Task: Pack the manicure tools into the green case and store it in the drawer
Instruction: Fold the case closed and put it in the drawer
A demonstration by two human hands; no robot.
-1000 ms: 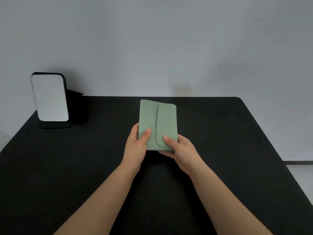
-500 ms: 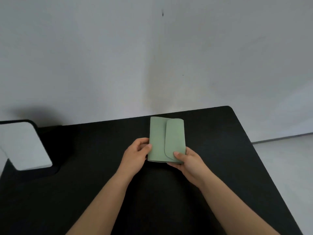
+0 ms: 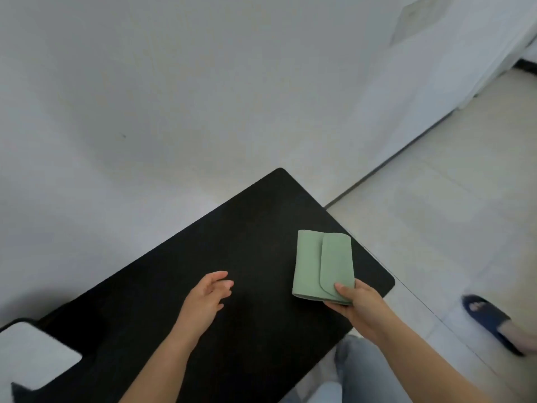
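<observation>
Right hand (image 3: 360, 303) pinches the closed green case (image 3: 322, 266) over the desk (image 3: 261, 228) edge — left hand (image 3: 207, 298) free, fingers relaxed. Keep the flap pressed down (drawer unseen) — carry it level.

left hand (image 3: 205, 298) open, fingers relaxed, right hand (image 3: 360, 305) pinching

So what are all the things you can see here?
case: one, green, flap shut, over the table's right end
table: one, black, across the middle
phone: one, pale screen, on a black stand at the table's left end
slipper: one, dark blue, on the floor at right
floor: pale tiles, right side
wall: white, behind the table
left hand: one, open, above the table, holds nothing
right hand: one, grips the case's near corner
</observation>
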